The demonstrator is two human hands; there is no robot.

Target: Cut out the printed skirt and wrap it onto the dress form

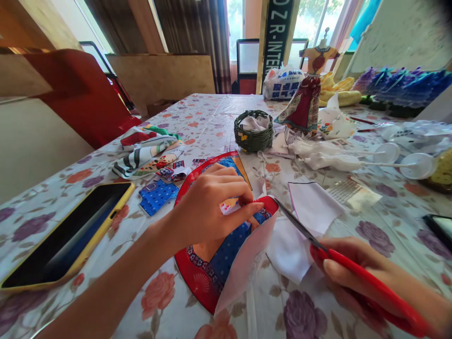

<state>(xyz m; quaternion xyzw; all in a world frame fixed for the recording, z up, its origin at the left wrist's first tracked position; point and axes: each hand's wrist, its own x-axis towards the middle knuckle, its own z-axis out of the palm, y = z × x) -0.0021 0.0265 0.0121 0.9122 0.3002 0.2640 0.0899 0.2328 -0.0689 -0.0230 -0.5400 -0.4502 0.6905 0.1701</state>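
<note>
My left hand (219, 202) pinches the edge of a round printed fabric piece (201, 282) with a red border and blue dotted parts. One side of the fabric is lifted, so its pale back shows. In my right hand (356, 273) is a pair of red-handled scissors (300, 226), its fingers wrapped round the handles. The blades point at the raised red edge, and their tips are close to it; I cannot tell whether they touch. White fabric scraps (312, 205) lie under and beside the scissors. A blue dotted scrap (158, 195) is left of the round piece.
A phone in a yellow case (70, 230) lies at left, with folded printed cloth (150, 150) behind it. Farther back stand a dark woven basket (253, 134) and a small dress form (312, 89). White mannequin parts (325, 153) lie at right on the flowered tablecloth (158, 296).
</note>
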